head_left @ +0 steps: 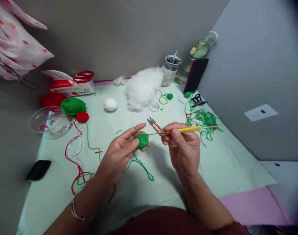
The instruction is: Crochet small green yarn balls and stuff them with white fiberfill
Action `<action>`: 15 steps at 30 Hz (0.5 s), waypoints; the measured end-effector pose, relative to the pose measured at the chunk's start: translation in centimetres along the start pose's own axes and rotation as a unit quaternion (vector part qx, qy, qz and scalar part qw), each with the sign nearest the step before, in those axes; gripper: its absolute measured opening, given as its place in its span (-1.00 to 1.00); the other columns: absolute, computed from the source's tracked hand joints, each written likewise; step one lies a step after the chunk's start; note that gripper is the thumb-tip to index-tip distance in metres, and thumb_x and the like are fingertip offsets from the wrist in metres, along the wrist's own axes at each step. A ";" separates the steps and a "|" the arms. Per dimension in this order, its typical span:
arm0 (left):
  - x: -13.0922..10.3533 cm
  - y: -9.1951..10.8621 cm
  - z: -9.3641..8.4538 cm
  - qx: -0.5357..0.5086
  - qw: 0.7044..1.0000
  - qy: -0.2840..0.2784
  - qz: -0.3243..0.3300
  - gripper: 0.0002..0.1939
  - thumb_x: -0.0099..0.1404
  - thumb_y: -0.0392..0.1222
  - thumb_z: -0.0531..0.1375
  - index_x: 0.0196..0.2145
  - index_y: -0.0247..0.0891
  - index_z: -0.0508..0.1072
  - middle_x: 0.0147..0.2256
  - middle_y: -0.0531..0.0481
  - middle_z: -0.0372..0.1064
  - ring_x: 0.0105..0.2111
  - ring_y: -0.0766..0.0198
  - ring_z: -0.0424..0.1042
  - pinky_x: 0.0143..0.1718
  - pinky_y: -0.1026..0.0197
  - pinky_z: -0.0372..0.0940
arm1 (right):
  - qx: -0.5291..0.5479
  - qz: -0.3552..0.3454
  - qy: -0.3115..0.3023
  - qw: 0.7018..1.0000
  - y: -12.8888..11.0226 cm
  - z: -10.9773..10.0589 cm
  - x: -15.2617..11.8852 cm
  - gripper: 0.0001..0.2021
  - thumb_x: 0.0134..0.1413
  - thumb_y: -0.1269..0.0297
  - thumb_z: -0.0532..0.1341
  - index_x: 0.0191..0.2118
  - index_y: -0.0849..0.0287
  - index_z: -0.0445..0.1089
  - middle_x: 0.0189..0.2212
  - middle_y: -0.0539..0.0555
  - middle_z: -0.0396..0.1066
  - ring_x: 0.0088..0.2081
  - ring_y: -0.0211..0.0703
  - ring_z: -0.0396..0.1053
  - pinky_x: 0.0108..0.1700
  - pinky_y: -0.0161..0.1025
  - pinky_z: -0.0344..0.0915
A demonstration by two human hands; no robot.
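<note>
A small round green crochet piece (142, 141) is pinched in my left hand (124, 148), with green yarn running over the fingers and a loop of it hanging onto the table. Between the thumb and fingers of my right hand (183, 145) is a crochet hook with a yellow handle (188, 130). Its thin metal tip points left and meets the top edge of the green piece. Small thread snips (154, 125) with orange handles lie just beyond my right fingers, their blades apart.
White stuffing (144, 88) sits at the back, beside a pen cup (170, 71), a bottle (200, 49) and a phone (196, 75). Green yarn scraps (206, 120) lie right. At left are yarn balls (73, 106), a clear plastic bowl (49, 120) and a tissue box (72, 87).
</note>
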State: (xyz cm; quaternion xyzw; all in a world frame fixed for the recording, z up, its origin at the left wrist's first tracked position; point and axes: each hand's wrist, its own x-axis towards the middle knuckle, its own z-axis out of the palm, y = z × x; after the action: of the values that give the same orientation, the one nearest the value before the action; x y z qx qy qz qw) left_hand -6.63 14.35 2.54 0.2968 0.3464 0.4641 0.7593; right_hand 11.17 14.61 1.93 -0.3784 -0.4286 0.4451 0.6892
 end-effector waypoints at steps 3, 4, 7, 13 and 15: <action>-0.1 -0.1 -0.1 0.059 0.997 0.013 0.039 -0.51 0.20 -0.24 0.47 0.10 -0.12 0.63 -0.14 -0.03 0.51 -0.15 0.21 0.46 -0.04 0.19 0.35 | 0.013 0.014 -0.012 1.000 0.0 0.0 0.0 -0.87 0.15 0.17 0.43 -0.32 0.09 0.65 -0.44 0.04 0.54 -0.50 -0.25 0.40 -0.53 -0.29 0.35; -0.1 -0.1 -0.1 0.073 0.996 0.017 0.042 -0.49 0.17 -0.25 0.49 0.09 -0.09 0.63 -0.15 -0.01 0.50 -0.15 0.23 0.46 -0.03 0.19 0.35 | 0.017 0.020 -0.021 0.999 0.1 0.0 0.0 -0.88 0.17 0.17 0.43 -0.31 0.09 0.65 -0.44 0.03 0.55 -0.49 -0.25 0.41 -0.52 -0.29 0.36; -0.1 -0.3 -0.3 0.096 0.994 0.029 0.045 -0.41 0.12 -0.28 0.52 0.11 -0.04 0.61 -0.20 0.04 0.45 -0.15 0.26 0.43 -0.03 0.21 0.35 | 0.013 0.030 -0.050 0.998 0.6 0.0 -0.2 -0.89 0.24 0.20 0.39 -0.27 0.07 0.65 -0.40 0.02 0.56 -0.46 -0.26 0.42 -0.45 -0.28 0.40; 0.0 -1.2 -0.1 0.108 0.993 0.028 0.045 -0.27 0.08 -0.33 0.53 0.21 -0.06 0.53 -0.15 0.03 0.45 -0.02 0.20 0.43 0.10 0.19 0.29 | -0.106 -0.048 -0.114 0.987 1.1 0.7 -0.9 -0.89 0.29 0.21 0.34 -0.22 0.01 0.66 -0.26 0.06 0.67 -0.19 -0.07 0.59 -0.15 -0.07 0.54; 0.0 -1.2 -0.1 0.116 0.991 0.038 0.049 -0.23 0.05 -0.31 0.55 0.22 -0.09 0.51 -0.13 0.00 0.46 -0.01 0.17 0.42 0.10 0.18 0.29 | -0.129 -0.065 -0.111 0.983 1.0 0.9 -1.0 -0.89 0.30 0.23 0.34 -0.20 0.01 0.66 -0.27 0.05 0.69 -0.18 -0.06 0.60 -0.08 -0.03 0.54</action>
State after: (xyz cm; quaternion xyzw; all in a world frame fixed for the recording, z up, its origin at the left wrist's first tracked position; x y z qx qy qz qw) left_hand -6.08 13.86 1.54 0.3817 0.4117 0.4687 0.6820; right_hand 9.84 14.13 1.04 -0.3834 -0.5800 0.3798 0.6102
